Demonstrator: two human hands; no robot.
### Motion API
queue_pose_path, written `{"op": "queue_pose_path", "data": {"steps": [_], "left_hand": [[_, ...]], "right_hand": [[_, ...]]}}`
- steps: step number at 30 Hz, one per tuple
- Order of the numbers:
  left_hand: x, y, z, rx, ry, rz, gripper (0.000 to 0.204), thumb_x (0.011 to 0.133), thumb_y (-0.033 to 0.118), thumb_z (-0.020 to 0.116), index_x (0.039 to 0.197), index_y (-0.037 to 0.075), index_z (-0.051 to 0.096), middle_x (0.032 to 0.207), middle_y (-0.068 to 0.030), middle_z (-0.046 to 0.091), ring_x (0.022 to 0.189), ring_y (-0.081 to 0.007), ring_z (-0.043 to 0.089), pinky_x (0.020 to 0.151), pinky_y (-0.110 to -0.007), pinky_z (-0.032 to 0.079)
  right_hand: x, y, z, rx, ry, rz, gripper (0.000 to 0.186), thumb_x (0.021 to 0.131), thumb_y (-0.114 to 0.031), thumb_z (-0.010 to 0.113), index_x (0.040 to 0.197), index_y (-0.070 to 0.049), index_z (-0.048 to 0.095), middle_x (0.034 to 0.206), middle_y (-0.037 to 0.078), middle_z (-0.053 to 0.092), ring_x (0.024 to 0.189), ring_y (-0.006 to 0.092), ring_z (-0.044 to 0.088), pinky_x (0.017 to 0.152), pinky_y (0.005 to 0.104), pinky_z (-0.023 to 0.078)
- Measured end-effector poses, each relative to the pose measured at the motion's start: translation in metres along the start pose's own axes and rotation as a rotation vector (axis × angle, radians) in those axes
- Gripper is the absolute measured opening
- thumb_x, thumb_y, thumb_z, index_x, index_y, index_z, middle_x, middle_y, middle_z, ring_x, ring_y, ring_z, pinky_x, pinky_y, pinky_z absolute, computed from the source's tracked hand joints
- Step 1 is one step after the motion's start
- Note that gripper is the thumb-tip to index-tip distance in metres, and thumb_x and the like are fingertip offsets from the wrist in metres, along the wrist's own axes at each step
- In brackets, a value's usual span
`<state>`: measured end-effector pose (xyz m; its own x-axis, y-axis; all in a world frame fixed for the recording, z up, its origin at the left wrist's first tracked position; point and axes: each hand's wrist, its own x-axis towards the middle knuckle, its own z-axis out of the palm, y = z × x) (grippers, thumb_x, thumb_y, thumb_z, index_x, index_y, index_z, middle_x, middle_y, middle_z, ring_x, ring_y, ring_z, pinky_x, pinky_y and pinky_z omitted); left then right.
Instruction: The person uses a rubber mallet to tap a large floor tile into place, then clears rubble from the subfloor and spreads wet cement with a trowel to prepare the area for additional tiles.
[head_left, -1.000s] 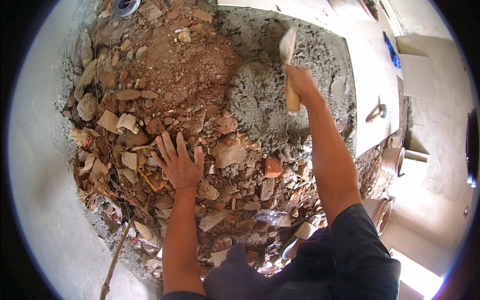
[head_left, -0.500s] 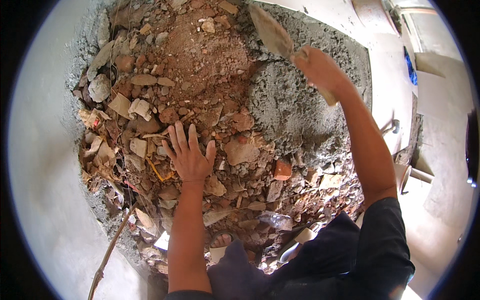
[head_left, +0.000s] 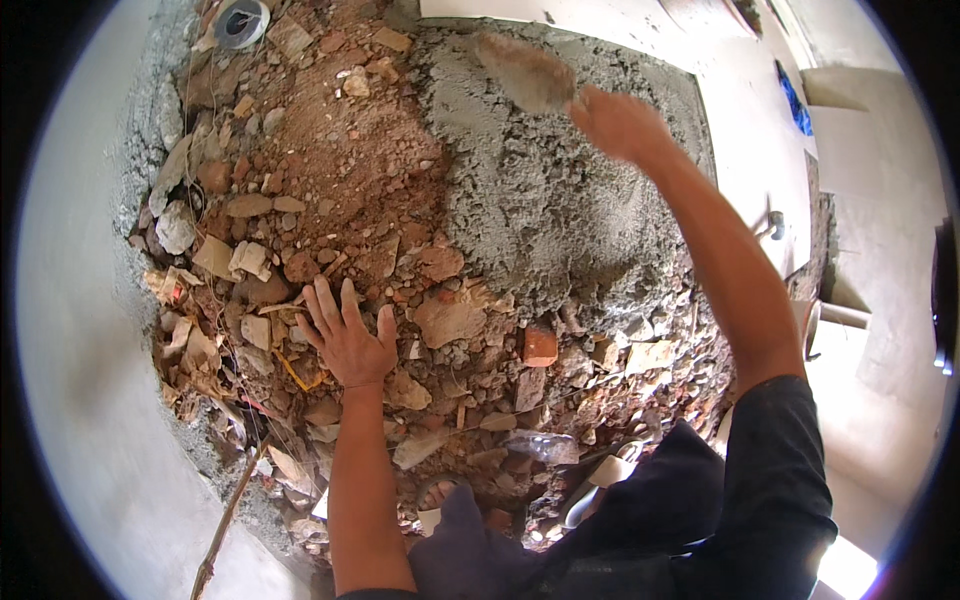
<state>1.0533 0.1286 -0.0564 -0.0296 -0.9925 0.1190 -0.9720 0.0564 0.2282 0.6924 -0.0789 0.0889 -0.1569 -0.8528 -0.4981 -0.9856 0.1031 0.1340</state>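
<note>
My right hand (head_left: pixel 622 122) is wrapped round the handle of a trowel (head_left: pixel 527 75), whose mortar-smeared blade is slightly blurred. The blade lies over the far part of a bed of wet grey mortar (head_left: pixel 560 200), and I cannot tell whether it touches the surface. On the left, my left hand (head_left: pixel 352 345) rests on loose rubble (head_left: pixel 440 318) with its fingers spread, holding nothing. Beside it lie stones, broken chunks and a yellow strip (head_left: pixel 300 374).
Pale tiles (head_left: pixel 745 150) border the mortar on the right. A red brick piece (head_left: pixel 540 346) and a clear plastic bottle (head_left: pixel 541 446) lie in the rubble near my feet. A stick (head_left: pixel 222 528) leans at lower left. A round grey-and-white object (head_left: pixel 240 22) sits at the far left.
The trowel blade has turned flatter across the mortar, with my right hand moving along. The view has shifted, bringing the round object into sight. My left hand stays spread on the rubble.
</note>
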Motion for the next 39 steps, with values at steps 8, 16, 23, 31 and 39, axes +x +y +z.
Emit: {"op": "queue_pose_path", "data": {"steps": [8, 16, 23, 31, 39], "left_hand": [[0.000, 0.001, -0.002, -0.026, -0.019, -0.027, 0.059, 0.092, 0.049, 0.046, 0.137, 0.010, 0.043, 0.152, -0.0149, 0.024, 0.144, -0.0333, 0.016, 0.114, -0.056, 0.009], [0.002, 0.002, -0.003, -0.022, -0.013, -0.016, 0.058, 0.092, 0.048, 0.047, 0.134, 0.009, 0.045, 0.151, -0.0169, 0.027, 0.143, -0.0346, 0.018, 0.114, -0.056, 0.009], [0.001, 0.002, -0.002, -0.006, 0.001, -0.005, 0.059, 0.096, 0.051, 0.039, 0.139, 0.010, 0.041, 0.151, -0.0150, 0.028, 0.143, -0.0335, 0.018, 0.115, -0.054, 0.010], [0.002, 0.001, -0.001, 0.007, 0.013, 0.022, 0.061, 0.093, 0.051, 0.045, 0.136, 0.008, 0.044, 0.150, -0.0180, 0.029, 0.142, -0.0364, 0.020, 0.113, -0.056, 0.011], [0.002, 0.001, 0.001, 0.041, 0.038, 0.035, 0.062, 0.095, 0.056, 0.037, 0.136, 0.009, 0.044, 0.151, -0.0146, 0.029, 0.142, -0.0344, 0.021, 0.113, -0.055, 0.014]], "right_hand": [[-0.009, 0.084, 0.014, 0.040, 0.081, 0.195, 0.044, 0.095, -0.033, 0.033, 0.110, -0.002, 0.060, 0.098, 0.020, 0.066, 0.084, 0.0260, 0.065, 0.083, 0.0463, 0.050], [0.016, 0.010, -0.026, 0.021, 0.296, -0.121, 0.039, 0.092, -0.035, 0.041, 0.092, -0.001, 0.061, 0.091, 0.019, 0.067, 0.077, 0.0261, 0.063, 0.081, 0.0455, 0.051], [0.035, -0.018, -0.020, -0.186, 0.375, -0.107, 0.034, 0.091, -0.036, 0.050, 0.107, -0.008, 0.059, 0.094, 0.016, 0.067, 0.089, 0.0312, 0.065, 0.081, 0.0463, 0.050], [0.072, 0.068, 0.010, -0.166, 0.477, -0.086, 0.037, 0.091, -0.037, 0.049, 0.118, -0.013, 0.056, 0.103, 0.018, 0.067, 0.100, 0.0357, 0.064, 0.089, 0.0513, 0.048], [0.026, 0.219, 0.033, -0.104, 0.155, 0.496, 0.047, 0.085, -0.040, 0.051, 0.118, -0.008, 0.061, 0.120, 0.017, 0.062, 0.113, 0.0338, 0.059, 0.095, 0.0490, 0.046]]}}
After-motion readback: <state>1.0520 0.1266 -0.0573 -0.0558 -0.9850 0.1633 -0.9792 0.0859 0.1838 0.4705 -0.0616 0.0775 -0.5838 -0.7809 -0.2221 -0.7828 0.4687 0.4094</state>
